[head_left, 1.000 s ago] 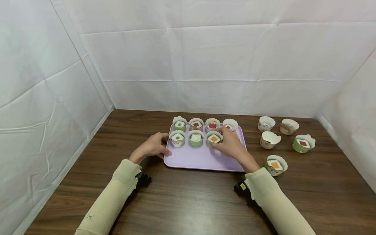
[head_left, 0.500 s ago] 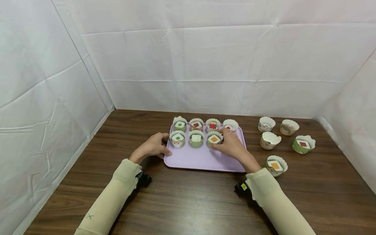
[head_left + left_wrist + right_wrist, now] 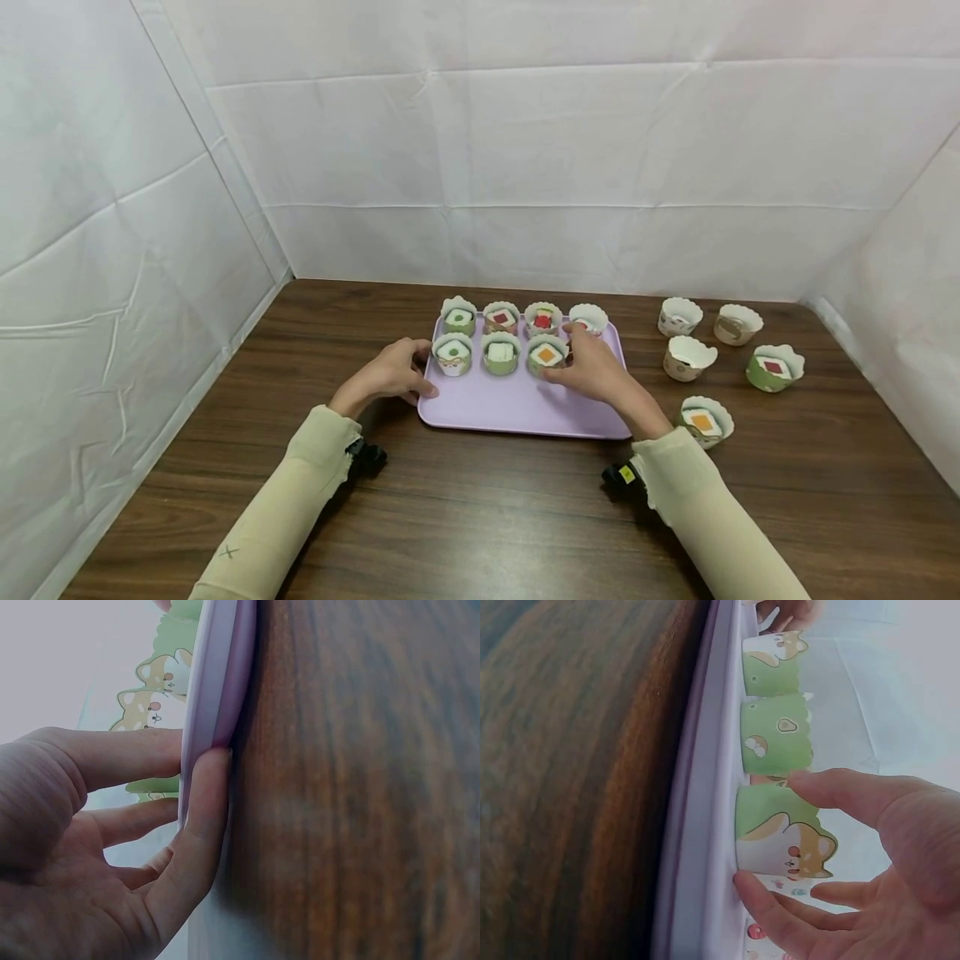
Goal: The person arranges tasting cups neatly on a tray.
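Seven cups (image 3: 500, 367) on the tray (image 3: 495, 408), five other cups (image 3: 684, 371) to its right

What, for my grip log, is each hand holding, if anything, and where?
Left hand: the tray, by its left edge. Right hand: around a cup; grip unclear.

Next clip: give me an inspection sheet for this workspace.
Surface: dark brown wood-grain table.
Job's things: rectangular lilac tray bearing seven patterned paper cups in two rows; five more patterned paper cups stand right of it.
Clutter: nothing seen.
Hands: left hand grips the tray's left edge; right hand has fingers either side of a green paper cup with orange-centred filling, grip unclear.
Cables: nothing seen.
Surroundings: creased white sheets behind and at both sides; small black device at each wrist.
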{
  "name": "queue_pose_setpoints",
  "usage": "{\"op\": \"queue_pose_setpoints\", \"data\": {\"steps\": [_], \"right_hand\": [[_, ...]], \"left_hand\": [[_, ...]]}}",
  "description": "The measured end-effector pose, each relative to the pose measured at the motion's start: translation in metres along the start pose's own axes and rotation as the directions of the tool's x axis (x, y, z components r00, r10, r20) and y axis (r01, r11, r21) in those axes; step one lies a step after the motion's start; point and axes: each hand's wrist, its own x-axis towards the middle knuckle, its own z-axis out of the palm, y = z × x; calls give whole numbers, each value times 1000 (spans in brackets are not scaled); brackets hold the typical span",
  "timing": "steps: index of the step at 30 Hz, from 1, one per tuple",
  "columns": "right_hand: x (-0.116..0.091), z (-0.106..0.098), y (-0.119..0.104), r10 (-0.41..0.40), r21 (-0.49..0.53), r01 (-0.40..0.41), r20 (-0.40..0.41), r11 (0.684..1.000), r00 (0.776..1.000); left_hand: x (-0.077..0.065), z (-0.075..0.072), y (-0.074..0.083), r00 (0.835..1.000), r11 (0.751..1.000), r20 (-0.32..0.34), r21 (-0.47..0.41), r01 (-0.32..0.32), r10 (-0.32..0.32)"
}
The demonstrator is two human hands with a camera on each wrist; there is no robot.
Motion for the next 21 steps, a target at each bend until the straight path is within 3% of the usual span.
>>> {"op": "queue_pose_setpoints", "data": {"steps": [8,21], "right_hand": [[-11,-13,-4,2,-21,-1,31,1000,1000],[-30,-49,0,11,-58,-13,-38,998,999]], "left_hand": [[0,0,0,1000,1000,0,17,15,-15],[0,-1,0,1000,1000,-1,29,2,-2]]}}
